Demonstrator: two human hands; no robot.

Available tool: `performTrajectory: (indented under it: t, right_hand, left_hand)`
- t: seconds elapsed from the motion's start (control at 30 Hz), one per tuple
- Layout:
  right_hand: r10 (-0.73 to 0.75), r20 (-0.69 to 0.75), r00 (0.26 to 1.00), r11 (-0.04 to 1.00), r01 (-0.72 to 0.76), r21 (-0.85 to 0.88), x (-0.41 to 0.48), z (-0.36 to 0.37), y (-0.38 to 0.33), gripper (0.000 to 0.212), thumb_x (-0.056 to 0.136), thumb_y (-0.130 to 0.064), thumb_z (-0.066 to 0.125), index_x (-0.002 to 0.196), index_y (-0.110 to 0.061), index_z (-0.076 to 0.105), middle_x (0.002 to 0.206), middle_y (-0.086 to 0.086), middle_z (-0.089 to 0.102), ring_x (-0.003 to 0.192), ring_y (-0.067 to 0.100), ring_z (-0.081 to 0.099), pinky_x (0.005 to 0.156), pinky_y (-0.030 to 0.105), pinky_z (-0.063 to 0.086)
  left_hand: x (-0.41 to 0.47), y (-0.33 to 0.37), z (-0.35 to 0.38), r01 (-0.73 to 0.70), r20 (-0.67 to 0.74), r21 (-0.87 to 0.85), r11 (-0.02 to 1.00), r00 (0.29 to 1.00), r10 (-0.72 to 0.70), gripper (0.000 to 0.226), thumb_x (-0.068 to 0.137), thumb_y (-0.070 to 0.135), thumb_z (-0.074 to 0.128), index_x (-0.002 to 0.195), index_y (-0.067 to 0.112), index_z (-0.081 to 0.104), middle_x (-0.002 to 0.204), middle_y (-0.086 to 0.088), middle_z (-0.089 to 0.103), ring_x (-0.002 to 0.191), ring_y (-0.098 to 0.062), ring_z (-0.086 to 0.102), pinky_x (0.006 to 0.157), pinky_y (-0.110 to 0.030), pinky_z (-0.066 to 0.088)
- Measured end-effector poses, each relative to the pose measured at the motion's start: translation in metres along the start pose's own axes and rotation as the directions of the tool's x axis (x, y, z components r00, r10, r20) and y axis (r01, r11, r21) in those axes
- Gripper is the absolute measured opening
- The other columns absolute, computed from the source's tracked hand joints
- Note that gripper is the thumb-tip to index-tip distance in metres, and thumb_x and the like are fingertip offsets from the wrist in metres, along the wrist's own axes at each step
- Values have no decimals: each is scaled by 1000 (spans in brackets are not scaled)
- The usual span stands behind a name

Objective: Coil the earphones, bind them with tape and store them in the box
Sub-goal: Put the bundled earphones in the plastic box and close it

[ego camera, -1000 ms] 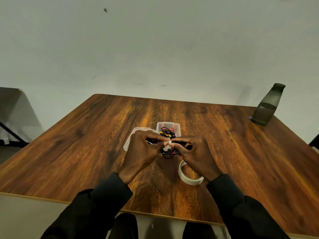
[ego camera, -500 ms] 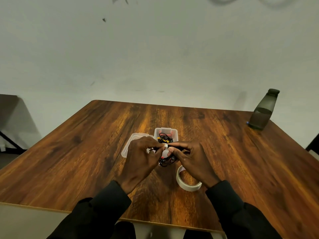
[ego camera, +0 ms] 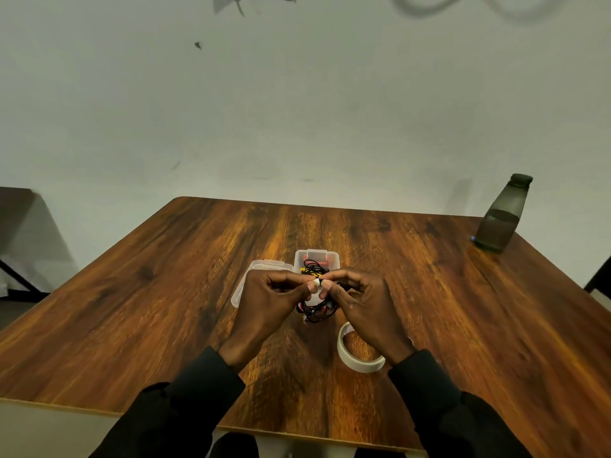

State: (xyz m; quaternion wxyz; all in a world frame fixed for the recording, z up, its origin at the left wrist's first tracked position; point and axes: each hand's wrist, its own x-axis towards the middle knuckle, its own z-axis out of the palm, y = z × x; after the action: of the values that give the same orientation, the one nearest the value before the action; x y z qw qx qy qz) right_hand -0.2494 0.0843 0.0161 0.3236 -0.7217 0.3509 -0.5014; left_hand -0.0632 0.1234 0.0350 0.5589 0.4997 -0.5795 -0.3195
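Nearest me, the roll of tape [ego camera: 362, 367] lies flat on the table [ego camera: 165, 292] at 5 o'clock from the hands, partly under my right wrist, where it was half a second ago. Above it the left hand [ego camera: 267, 302] and right hand [ego camera: 367, 309] meet fingertip to fingertip as before, each thumb and forefinger pinching a white piece of tape [ego camera: 316, 282] on the earphones [ego camera: 319, 312], the other fingers curled. The black and red coil hangs just below the pinch, off the table, a little looser-looking than earlier. At 12 o'clock from the fingertips stands the open box [ego camera: 333, 259] with more cables inside, its lid [ego camera: 256, 272] touching it at 9 o'clock. Far off at 2 o'clock the bottle [ego camera: 502, 219] stands by the corner; the view has tipped up slightly.
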Motion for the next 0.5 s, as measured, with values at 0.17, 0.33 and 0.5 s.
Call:
performTrajectory:
  t: [0.17,0.33,0.5]
  right_hand:
    - [12,11,1000,1000,-12,-15,-1,0,2,16,95,-13,70,108,-13,77,101,-6,77,92,4,72,74,16,56]
    - [64,-27,998,998,-63,8,0,0,6,16,93,-14,73,107,-15,79,100,-8,79,94,4,73,74,19,58]
    - [57,-42,997,998,-58,-10,1,1,8,15,93,-15,72,106,-15,80,99,-8,79,92,5,74,74,21,59]
  left_hand:
    - [5,2,-2,59,-25,-61,996,998,-61,9,82,8,82,90,7,83,81,-1,80,76,-10,76,68,-17,57]
    - [7,-1,-1,65,-44,-80,995,997,-69,9,80,11,83,88,12,83,82,-1,80,77,-14,76,70,-23,60]
    - [6,-1,1,29,-27,-117,993,999,-32,26,71,28,80,92,13,82,84,-1,81,75,-16,77,69,-23,60]
